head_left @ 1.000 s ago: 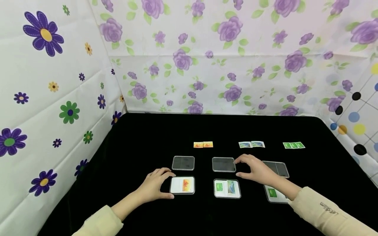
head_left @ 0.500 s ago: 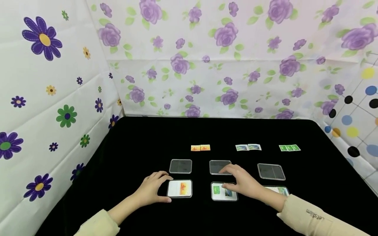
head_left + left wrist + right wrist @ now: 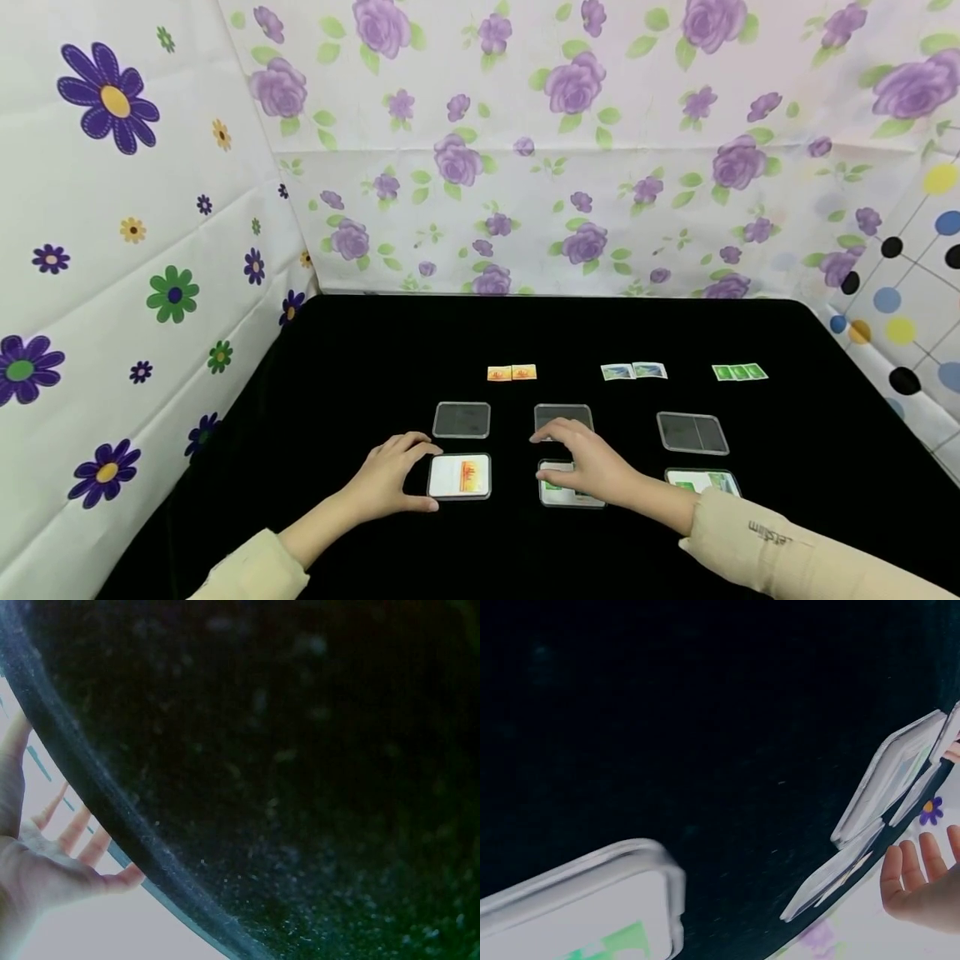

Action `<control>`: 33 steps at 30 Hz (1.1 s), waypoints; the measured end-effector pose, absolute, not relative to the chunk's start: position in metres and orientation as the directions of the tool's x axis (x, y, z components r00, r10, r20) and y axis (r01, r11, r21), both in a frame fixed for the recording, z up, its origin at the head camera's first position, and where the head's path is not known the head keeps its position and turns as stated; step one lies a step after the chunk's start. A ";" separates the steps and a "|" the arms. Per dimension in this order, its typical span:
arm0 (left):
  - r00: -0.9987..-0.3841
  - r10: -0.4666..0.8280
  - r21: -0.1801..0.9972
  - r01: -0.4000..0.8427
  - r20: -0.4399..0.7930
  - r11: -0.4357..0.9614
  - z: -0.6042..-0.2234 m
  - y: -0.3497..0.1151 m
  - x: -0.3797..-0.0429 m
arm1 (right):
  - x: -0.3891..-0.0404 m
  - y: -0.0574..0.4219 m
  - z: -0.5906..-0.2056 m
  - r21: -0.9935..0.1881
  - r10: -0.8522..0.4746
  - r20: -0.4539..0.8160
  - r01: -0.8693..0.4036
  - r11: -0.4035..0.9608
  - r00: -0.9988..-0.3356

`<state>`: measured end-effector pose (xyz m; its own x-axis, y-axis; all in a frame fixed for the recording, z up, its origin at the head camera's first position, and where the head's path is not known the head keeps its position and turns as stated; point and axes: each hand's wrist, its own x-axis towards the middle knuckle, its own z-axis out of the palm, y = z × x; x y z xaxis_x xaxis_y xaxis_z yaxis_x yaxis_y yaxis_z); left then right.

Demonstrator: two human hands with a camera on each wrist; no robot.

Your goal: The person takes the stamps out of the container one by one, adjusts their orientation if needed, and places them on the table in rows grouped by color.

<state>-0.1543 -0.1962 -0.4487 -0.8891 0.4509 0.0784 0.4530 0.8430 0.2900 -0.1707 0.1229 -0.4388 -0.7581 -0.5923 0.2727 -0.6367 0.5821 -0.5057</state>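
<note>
My left hand (image 3: 384, 479) rests by the left edge of a clear flat case (image 3: 444, 478), thumb and fingers spread around its corners; whether they touch it I cannot tell. A white insert with one orange stamp-like picture (image 3: 471, 477) lies in that case. In the left wrist view the left hand (image 3: 56, 874) shows spread fingers. My right hand (image 3: 592, 467) hovers over the middle case (image 3: 555, 497), hiding much of its green and blue pictures, with thumb and fingers apart. The right wrist view shows the right hand (image 3: 926, 889) holding nothing.
Behind the cases lie three clear covers: left (image 3: 462, 420), middle (image 3: 573, 412), right (image 3: 692, 433). A third filled case (image 3: 701, 477) is partly under the right sleeve. Farther back are orange stamps (image 3: 512, 372), blue stamps (image 3: 633, 371) and green stamps (image 3: 739, 372) on black cloth (image 3: 375, 358).
My right hand has moved left, from beside the middle cover to over the middle case, uncovering the right cover. The left hand stays by the left case. The head view has shifted slightly.
</note>
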 end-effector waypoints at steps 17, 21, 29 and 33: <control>-0.887 0.457 0.288 0.457 0.071 0.842 -0.446 -0.196 -0.154 | -0.166 0.089 -0.439 -0.554 -0.612 0.243 -0.626 0.548 -0.752; -0.891 0.448 0.289 0.447 0.066 0.847 -0.446 -0.196 -0.153 | -0.164 0.082 -0.441 -0.555 -0.616 0.237 -0.625 0.549 -0.751; -0.892 0.448 0.297 0.445 0.061 0.845 -0.448 -0.195 -0.154 | -0.160 0.071 -0.445 -0.568 -0.609 0.193 -0.594 0.570 -0.769; -0.893 0.445 0.298 0.443 0.064 0.845 -0.447 -0.196 -0.155 | -0.160 0.064 -0.445 -0.555 -0.612 0.186 -0.596 0.581 -0.769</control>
